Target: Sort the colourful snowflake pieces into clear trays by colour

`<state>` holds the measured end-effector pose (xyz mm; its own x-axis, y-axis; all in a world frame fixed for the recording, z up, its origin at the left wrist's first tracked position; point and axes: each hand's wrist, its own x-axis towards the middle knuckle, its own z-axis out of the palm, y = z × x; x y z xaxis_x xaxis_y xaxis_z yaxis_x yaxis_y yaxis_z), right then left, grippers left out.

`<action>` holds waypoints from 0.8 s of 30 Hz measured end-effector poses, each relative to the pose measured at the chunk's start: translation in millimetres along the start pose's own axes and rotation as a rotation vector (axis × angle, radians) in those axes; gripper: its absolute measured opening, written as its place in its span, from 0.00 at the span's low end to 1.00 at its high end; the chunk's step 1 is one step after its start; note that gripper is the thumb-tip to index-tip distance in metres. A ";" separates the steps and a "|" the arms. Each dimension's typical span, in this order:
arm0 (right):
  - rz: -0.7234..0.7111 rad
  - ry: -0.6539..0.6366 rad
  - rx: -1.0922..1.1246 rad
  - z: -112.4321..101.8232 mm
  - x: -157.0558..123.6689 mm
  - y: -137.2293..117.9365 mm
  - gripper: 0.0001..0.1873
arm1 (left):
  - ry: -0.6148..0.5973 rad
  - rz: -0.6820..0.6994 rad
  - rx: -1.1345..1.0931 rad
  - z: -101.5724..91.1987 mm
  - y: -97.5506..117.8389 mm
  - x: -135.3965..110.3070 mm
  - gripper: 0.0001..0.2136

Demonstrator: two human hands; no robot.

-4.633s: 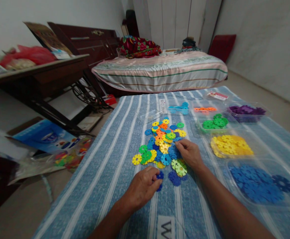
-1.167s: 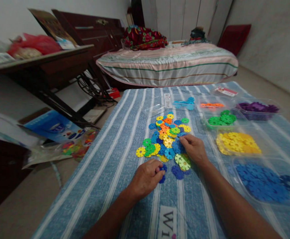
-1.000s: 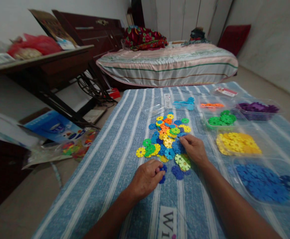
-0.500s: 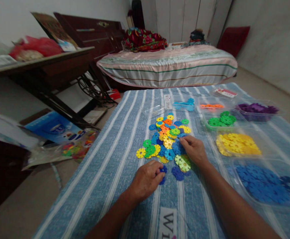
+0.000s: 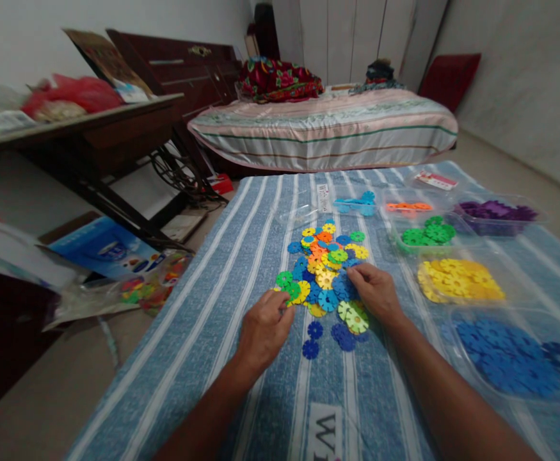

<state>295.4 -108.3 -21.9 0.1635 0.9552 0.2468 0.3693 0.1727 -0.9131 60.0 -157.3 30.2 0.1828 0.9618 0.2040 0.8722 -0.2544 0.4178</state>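
Observation:
A heap of small notched plastic flower discs in mixed colours (image 5: 325,277) lies on a striped blue cloth. My left hand (image 5: 265,326) is at the heap's left edge, its thumb a little apart from its bent fingers. It covers part of a yellow disc beside the green discs (image 5: 284,278); nothing shows in its grasp. At the heap's right edge, my right hand (image 5: 376,291) pinches at a blue disc (image 5: 344,283), thumb and forefinger together. Two dark blue discs (image 5: 311,349) lie apart in front, near a dark blue cluster (image 5: 344,336) and lime-green discs (image 5: 356,317).
Clear tubs on the right hold blue discs (image 5: 505,355), yellow discs (image 5: 459,282), green discs (image 5: 428,234), purple discs (image 5: 495,214) and orange discs (image 5: 409,207). Light blue discs (image 5: 359,203) sit in another tub at the back. A bed (image 5: 328,131) stands beyond the table.
My left hand has left the dark blue discs, which now lie uncovered, and moved forward and left to the green and yellow discs. My right hand has barely moved.

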 end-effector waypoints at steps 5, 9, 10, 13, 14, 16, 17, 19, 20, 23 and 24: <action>-0.014 0.000 -0.021 0.4 -0.1 0.5 0.17 | -0.210 -0.088 0.223 -12.2 4.6 17.9 0.12; -0.019 -0.005 -0.032 0.8 -0.2 0.3 0.18 | -0.368 -0.086 0.292 -15.6 11.5 24.0 0.13; -0.019 -0.007 -0.031 1.1 -0.1 0.2 0.18 | -0.381 -0.082 0.294 -15.6 11.8 24.6 0.13; -0.016 -0.008 -0.027 2.3 0.7 0.3 0.18 | -0.393 -0.052 0.278 -14.7 9.0 25.5 0.12; -0.017 -0.007 -0.025 2.7 1.0 0.4 0.18 | -0.390 -0.038 0.267 -14.3 7.2 25.5 0.12; -0.023 -0.001 -0.022 3.5 1.7 0.5 0.18 | -0.378 -0.015 0.246 -13.4 3.5 25.3 0.12; -0.027 0.002 -0.021 3.8 2.0 0.6 0.18 | -0.373 -0.007 0.238 -13.1 1.7 24.9 0.12; -0.034 0.002 -0.016 4.2 2.3 1.0 0.18 | -0.363 0.010 0.218 -12.7 -2.1 24.0 0.12; -0.035 0.001 -0.016 4.4 2.3 1.3 0.18 | -0.355 0.023 0.203 -12.7 -4.1 23.6 0.13; -0.037 0.002 -0.020 5.2 2.3 2.7 0.17 | -0.333 0.089 0.142 -14.3 -10.8 23.0 0.11; -0.038 0.003 -0.021 5.6 2.4 3.2 0.17 | -0.328 0.116 0.123 -15.3 -13.2 23.3 0.09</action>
<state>291.8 -104.2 -26.1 0.1518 0.9472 0.2823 0.3940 0.2040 -0.8962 45.8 -133.1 42.9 0.4016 0.9139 -0.0590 0.8817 -0.3684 0.2947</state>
